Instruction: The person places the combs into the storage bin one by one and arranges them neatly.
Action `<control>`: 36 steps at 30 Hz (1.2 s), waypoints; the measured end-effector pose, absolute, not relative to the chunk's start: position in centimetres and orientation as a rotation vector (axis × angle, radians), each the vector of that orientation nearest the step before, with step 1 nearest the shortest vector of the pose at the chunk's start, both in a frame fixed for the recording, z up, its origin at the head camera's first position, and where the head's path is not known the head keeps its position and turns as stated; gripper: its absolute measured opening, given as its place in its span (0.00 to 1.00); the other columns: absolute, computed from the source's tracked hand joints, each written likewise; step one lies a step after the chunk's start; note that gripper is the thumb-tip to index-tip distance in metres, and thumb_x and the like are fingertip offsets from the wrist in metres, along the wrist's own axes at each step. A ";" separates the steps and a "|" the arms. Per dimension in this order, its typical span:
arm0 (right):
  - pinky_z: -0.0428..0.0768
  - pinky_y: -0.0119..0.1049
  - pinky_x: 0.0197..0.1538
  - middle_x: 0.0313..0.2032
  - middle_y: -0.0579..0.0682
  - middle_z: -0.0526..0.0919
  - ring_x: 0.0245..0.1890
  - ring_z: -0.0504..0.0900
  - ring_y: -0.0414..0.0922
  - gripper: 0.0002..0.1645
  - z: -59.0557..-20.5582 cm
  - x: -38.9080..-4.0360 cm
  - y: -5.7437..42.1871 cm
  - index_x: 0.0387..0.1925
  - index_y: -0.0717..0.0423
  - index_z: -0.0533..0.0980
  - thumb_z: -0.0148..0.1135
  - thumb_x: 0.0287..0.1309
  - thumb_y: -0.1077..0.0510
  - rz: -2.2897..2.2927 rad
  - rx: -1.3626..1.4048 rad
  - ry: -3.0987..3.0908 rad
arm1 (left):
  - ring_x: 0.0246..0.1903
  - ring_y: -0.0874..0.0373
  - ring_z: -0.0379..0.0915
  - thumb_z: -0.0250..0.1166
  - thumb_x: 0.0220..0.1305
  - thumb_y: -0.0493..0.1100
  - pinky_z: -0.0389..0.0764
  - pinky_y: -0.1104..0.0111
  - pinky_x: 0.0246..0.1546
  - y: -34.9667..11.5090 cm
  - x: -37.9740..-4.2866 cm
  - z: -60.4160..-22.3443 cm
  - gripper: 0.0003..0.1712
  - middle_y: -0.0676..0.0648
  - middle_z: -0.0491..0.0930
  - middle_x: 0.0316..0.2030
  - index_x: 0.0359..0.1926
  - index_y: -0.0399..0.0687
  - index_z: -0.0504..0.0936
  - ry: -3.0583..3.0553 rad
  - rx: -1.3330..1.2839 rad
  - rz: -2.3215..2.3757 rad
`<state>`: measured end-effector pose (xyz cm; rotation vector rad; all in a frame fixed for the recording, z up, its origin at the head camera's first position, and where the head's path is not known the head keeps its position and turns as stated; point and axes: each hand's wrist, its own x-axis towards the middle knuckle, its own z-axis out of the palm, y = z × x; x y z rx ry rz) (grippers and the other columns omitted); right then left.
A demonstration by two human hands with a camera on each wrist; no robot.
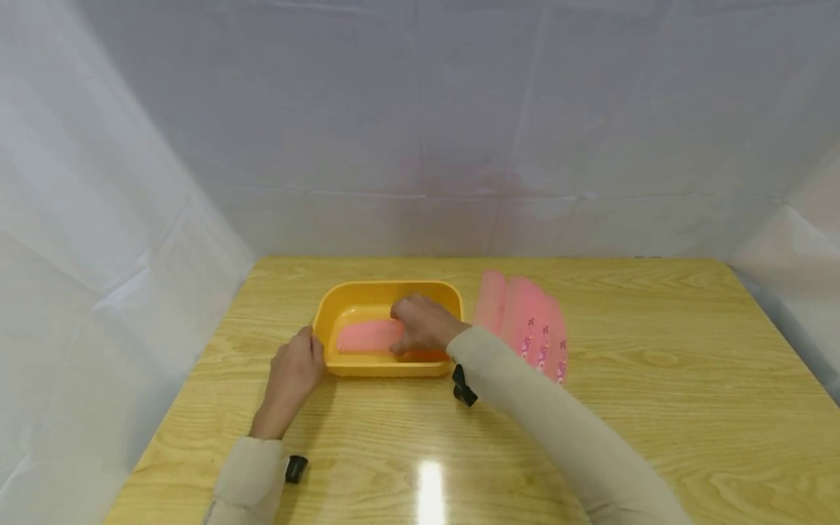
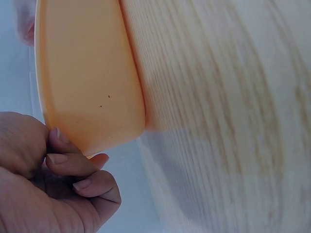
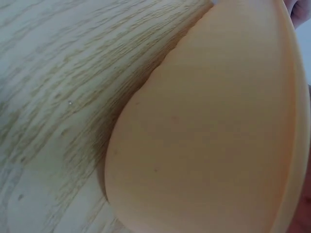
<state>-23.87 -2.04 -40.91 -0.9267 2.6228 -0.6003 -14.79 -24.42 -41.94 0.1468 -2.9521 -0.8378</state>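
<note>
A yellow plastic tub (image 1: 394, 370) stands on the wooden table, with a flat pink piece (image 1: 367, 335) lying on its floor. At the tub's left end my left hand (image 1: 295, 368) grips the rim; the left wrist view shows its curled fingers (image 2: 73, 165) against the edge. My right hand (image 1: 426, 324) reaches inside over the right part of the pink piece, thumb and fingers apart on its near and far sides. Whether it grips the piece is unclear. In the right wrist view the tub's outer wall (image 3: 204, 126) hides most of that hand.
Just right of the tub lie several pink flat pieces (image 1: 525, 313) with printed patterns, side by side and partly behind my right sleeve (image 1: 525, 386). Wood-grain tabletop (image 1: 656, 364) extends to the right. White sheeting (image 1: 420, 131) hangs behind and at both sides.
</note>
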 end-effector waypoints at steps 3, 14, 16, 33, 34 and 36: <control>0.79 0.37 0.50 0.57 0.56 0.81 0.48 0.80 0.47 0.33 -41.2 -23.9 -2.0 0.56 0.64 0.79 0.78 0.53 0.49 -0.596 -0.924 2.625 | 0.19 0.53 0.62 0.42 0.76 0.36 0.65 0.63 0.20 -24.4 -14.8 -41.9 0.13 0.45 0.64 0.20 0.33 0.38 0.68 -2.955 0.148 -0.842; 0.78 0.36 0.45 0.51 0.53 0.83 0.43 0.79 0.45 0.31 -41.7 -23.8 -1.6 0.53 0.62 0.80 0.78 0.53 0.48 -0.538 -0.935 2.649 | 0.19 0.53 0.62 0.42 0.76 0.36 0.65 0.63 0.20 -24.3 -14.8 -41.9 0.14 0.45 0.65 0.20 0.38 0.34 0.71 -2.969 0.153 -0.840; 0.76 0.36 0.41 0.47 0.52 0.83 0.38 0.76 0.44 0.29 -41.8 -23.8 -1.6 0.50 0.62 0.80 0.78 0.53 0.48 -0.536 -0.936 2.651 | 0.18 0.53 0.63 0.42 0.77 0.36 0.65 0.64 0.20 -24.3 -14.8 -41.9 0.14 0.45 0.65 0.20 0.39 0.33 0.72 -2.971 0.154 -0.843; 0.73 0.42 0.64 0.63 0.56 0.76 0.63 0.73 0.51 0.38 -41.1 -23.5 -0.9 0.65 0.62 0.72 0.74 0.59 0.47 -0.596 -0.904 2.632 | 0.19 0.53 0.62 0.42 0.76 0.36 0.65 0.63 0.20 -24.5 -14.7 -41.9 0.13 0.45 0.65 0.20 0.35 0.35 0.70 -2.962 0.157 -0.825; 0.73 0.42 0.64 0.63 0.55 0.76 0.62 0.74 0.51 0.38 -41.0 -23.6 -0.8 0.65 0.62 0.72 0.74 0.59 0.48 -0.602 -0.906 2.634 | 0.19 0.53 0.62 0.42 0.76 0.36 0.65 0.63 0.20 -24.5 -14.8 -41.9 0.13 0.45 0.65 0.20 0.36 0.35 0.70 -2.963 0.161 -0.825; 0.73 0.42 0.63 0.63 0.56 0.76 0.62 0.75 0.51 0.38 -40.7 -23.6 -0.5 0.65 0.62 0.72 0.74 0.59 0.48 -0.612 -0.906 2.635 | 0.19 0.53 0.62 0.42 0.76 0.36 0.65 0.63 0.20 -24.5 -14.8 -41.9 0.13 0.45 0.65 0.20 0.36 0.35 0.71 -2.966 0.166 -0.828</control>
